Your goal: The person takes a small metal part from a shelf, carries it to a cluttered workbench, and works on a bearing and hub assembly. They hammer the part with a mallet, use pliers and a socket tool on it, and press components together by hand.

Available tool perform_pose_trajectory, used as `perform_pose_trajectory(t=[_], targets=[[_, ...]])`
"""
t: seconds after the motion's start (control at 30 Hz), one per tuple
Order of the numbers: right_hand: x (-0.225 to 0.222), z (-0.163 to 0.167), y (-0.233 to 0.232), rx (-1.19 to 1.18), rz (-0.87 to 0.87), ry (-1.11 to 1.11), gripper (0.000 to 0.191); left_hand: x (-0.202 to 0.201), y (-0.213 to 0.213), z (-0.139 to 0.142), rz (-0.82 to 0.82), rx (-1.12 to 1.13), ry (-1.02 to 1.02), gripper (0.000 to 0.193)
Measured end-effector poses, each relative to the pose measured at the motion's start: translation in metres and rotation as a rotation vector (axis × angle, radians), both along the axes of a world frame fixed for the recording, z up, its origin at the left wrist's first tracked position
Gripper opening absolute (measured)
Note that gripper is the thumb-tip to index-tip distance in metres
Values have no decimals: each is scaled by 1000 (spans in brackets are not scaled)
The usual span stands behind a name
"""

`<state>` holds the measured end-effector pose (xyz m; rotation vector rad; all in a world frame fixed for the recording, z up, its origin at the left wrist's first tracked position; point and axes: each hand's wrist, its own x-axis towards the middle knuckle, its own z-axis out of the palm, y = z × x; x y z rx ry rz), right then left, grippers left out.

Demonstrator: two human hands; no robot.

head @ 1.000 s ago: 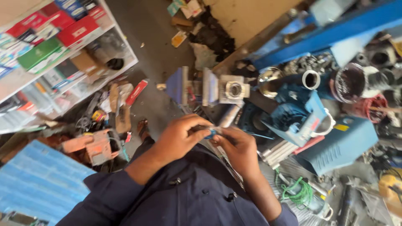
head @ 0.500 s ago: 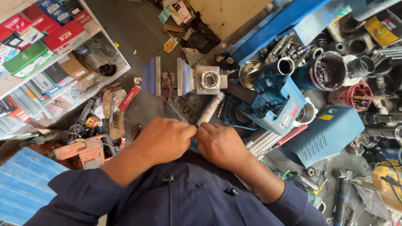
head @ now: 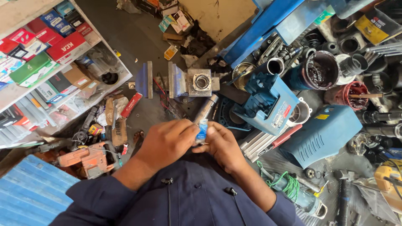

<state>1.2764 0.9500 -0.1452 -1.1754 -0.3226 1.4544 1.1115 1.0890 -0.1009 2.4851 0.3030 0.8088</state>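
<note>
Most of the small blue packet (head: 202, 128) is hidden by fingers, so only a bit peeks out. The left hand (head: 166, 142) and right hand (head: 222, 146) meet in the middle, near the body, both curled and pinching the packet between them. The vise (head: 184, 80) sits just beyond them. The sleeves are cut off at the bottom.

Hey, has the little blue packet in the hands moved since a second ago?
No, hardly. The blue packet stays pinched between the left hand and right hand, just below the vise; mainly the camera shifted.
</note>
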Motion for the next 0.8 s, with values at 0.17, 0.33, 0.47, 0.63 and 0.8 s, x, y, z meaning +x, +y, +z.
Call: perform_pose_trajectory(t=[0.17, 0.33, 0.47, 0.63, 0.8], targets=[[13, -17, -8, 30, -173, 70, 25, 5, -15, -5, -89, 7, -137, 18], [28, -21, -19, 143, -243, 105, 28, 4, -17, -9, -207, -78, -72, 16], [31, -7, -21, 55, -65, -163, 31, 10, -26, -21, 77, -369, 24, 16], [33, 5, -20, 120, 90, -446, 27, 18, -36, -46, -30, -1332, -55, 41], [28, 14, -16, 45, 76, -833, 16, 23, -34, -63, -26, -1532, 32, 36]])
